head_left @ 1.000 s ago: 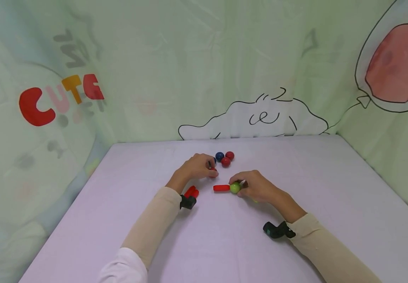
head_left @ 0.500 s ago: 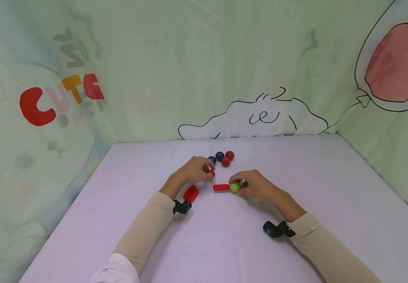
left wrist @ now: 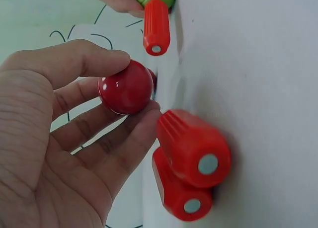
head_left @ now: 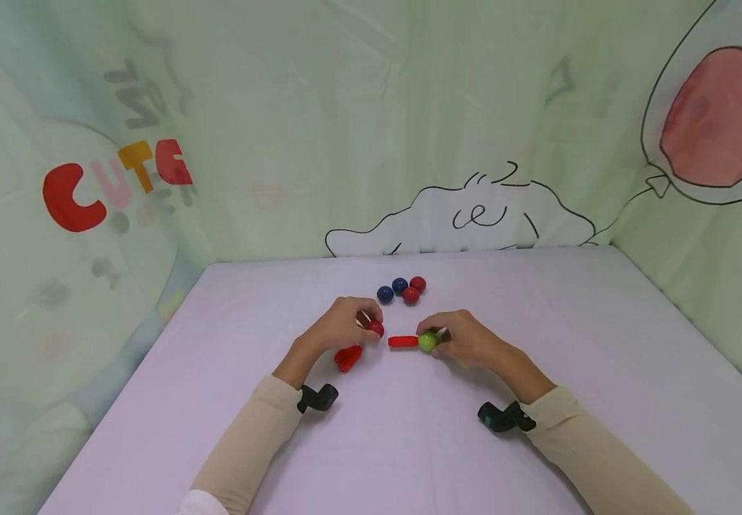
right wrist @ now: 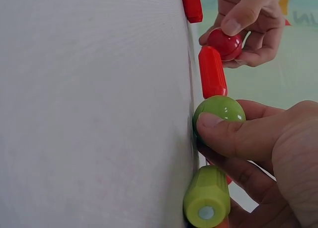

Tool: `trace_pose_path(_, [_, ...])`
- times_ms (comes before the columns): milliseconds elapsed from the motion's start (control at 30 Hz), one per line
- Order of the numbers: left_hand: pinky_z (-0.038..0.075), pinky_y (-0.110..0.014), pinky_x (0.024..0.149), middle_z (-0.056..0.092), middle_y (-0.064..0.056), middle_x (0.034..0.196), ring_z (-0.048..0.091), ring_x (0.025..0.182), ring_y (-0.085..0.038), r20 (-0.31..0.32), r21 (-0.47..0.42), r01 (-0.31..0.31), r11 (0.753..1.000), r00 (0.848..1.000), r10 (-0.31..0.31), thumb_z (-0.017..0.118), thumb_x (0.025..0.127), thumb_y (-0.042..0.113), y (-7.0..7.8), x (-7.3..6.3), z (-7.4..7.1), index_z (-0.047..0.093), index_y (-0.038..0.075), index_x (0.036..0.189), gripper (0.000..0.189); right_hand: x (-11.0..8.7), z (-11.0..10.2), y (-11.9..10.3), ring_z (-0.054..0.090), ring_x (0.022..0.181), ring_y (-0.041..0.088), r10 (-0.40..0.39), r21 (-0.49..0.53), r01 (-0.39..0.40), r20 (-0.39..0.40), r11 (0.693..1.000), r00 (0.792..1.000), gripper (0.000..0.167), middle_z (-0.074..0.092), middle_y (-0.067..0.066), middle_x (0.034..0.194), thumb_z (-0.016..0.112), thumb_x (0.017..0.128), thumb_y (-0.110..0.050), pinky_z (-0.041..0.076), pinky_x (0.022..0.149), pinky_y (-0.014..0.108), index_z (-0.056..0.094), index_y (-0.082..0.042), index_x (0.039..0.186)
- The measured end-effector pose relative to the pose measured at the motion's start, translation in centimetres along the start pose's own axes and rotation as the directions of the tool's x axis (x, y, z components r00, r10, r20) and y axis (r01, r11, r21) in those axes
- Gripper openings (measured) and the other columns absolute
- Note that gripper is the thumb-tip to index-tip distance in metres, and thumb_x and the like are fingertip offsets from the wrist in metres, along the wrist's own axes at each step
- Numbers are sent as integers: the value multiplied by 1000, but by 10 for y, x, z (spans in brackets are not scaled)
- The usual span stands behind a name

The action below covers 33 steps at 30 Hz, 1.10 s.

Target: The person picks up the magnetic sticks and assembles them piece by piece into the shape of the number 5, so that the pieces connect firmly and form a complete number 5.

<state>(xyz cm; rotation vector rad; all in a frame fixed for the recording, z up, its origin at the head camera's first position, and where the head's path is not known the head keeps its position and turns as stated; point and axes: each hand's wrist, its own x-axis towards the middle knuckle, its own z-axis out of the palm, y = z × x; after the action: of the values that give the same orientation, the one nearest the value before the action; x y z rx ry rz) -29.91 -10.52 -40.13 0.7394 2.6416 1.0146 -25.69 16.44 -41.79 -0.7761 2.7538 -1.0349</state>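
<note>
My left hand (head_left: 337, 327) pinches a glossy red ball (left wrist: 126, 88) between thumb and fingers, to the left of the red stick's free end. With thumb and fingertips my right hand (head_left: 470, 340) holds a green ball (right wrist: 223, 105). A ribbed red stick (head_left: 403, 342) joins the green ball's left side and points toward the left hand. Two more red sticks (left wrist: 198, 151), with pale round discs in their ends, lie side by side just under the left hand. Close to the right hand's fingers is a green stick (right wrist: 207, 195), mostly hidden by that hand in the head view.
Toward the back of the cloth-covered table (head_left: 506, 300) sit two blue balls (head_left: 385, 294) and two red balls (head_left: 411, 295) in a cluster. A printed curtain (head_left: 267, 143) hangs behind the table and at both sides.
My left hand has drawn the red ball toward me and slightly left, away from the blue and red cluster, closer to the red stick. The right hand has stayed in place.
</note>
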Motion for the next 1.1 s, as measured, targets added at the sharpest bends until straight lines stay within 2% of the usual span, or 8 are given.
trace_pose_path(200, [57, -29, 80, 69, 4, 100, 63, 97, -16, 9, 5, -61, 998, 998, 61, 77, 87, 14, 7, -2, 4, 73, 12, 110, 23, 0, -1, 0, 61, 102, 22, 0, 8, 0, 2, 1000, 1000, 37, 69, 3, 113, 77, 84, 6, 55, 95, 46, 71, -10, 117])
trace_pose_path(333, [57, -27, 80, 69, 3, 100, 64, 95, -16, 3, 19, -102, 995, 995, 102, 78, 86, 10, 7, -4, 7, 75, 10, 109, 23, 1, -1, -1, 61, 103, 23, 8, 10, -8, 4, 1000, 1000, 37, 69, 3, 113, 77, 84, 6, 54, 96, 47, 71, -11, 117])
trace_pose_path(467, [55, -29, 80, 68, 4, 97, 64, 94, -15, 6, 32, -101, 994, 995, 101, 79, 86, 10, 7, -6, 10, 73, 10, 106, 21, 1, 0, 0, 61, 103, 22, 13, 11, -13, 12, 1000, 1000, 38, 69, 2, 111, 76, 84, 6, 54, 96, 47, 71, -11, 118])
trace_pose_path(767, [54, -28, 81, 69, 3, 98, 64, 92, -14, 11, 33, -106, 994, 994, 106, 78, 87, 12, 6, -6, 15, 72, 11, 115, 28, 1, 0, 2, 61, 106, 23, 21, 9, -21, 8, 1000, 1000, 39, 68, 2, 113, 77, 84, 5, 54, 97, 47, 71, -14, 118])
trace_pose_path(1100, [52, -32, 86, 69, 6, 96, 61, 94, -15, 28, 60, -58, 996, 998, 57, 81, 87, 16, 8, -8, 19, 74, 17, 109, 23, 1, -1, 3, 61, 104, 23, 13, 15, -14, 17, 1000, 1000, 39, 68, 1, 111, 77, 85, 5, 54, 97, 48, 71, -11, 119])
